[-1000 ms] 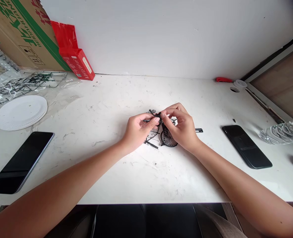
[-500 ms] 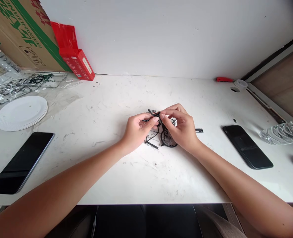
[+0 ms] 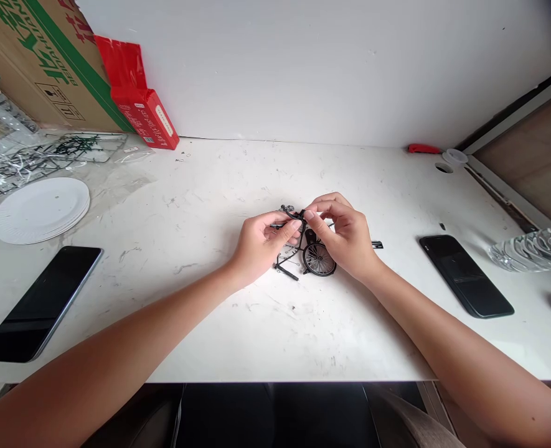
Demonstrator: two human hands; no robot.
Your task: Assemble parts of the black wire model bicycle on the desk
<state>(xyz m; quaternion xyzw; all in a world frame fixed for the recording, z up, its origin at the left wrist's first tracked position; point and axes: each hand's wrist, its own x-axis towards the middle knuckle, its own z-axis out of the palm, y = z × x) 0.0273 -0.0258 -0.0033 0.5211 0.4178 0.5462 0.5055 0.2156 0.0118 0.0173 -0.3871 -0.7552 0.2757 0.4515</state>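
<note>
A thin curved black part [image 3: 294, 216], like a piece of a model bicycle, is pinched between the thumb and fingers of my left hand [image 3: 258, 250]. My right hand [image 3: 347, 241] closes thumb and forefinger on the same part's right end. Just below my fingers lies a small black spoked wheel [image 3: 319, 259] on the white tabletop. Thin black rods [image 3: 287, 272] lie left of the wheel. Another dark flat piece [image 3: 376, 244] sticks out right of my right hand. My fingers hide how the held part joins the pieces beneath.
Phones lie at left [image 3: 42, 305] and right [image 3: 466, 275]. White paper plates [image 3: 42, 211] sit near black sprues [image 3: 76, 146]. A red box [image 3: 147, 118] leans by a carton [image 3: 46, 62]. A clear bottle [image 3: 534, 247] lies at right; a red tool [image 3: 423, 149] is at the back.
My right hand has shifted slightly right, with its fingertips a little higher, and more of the wheel shows. My left hand keeps its pinch almost in place.
</note>
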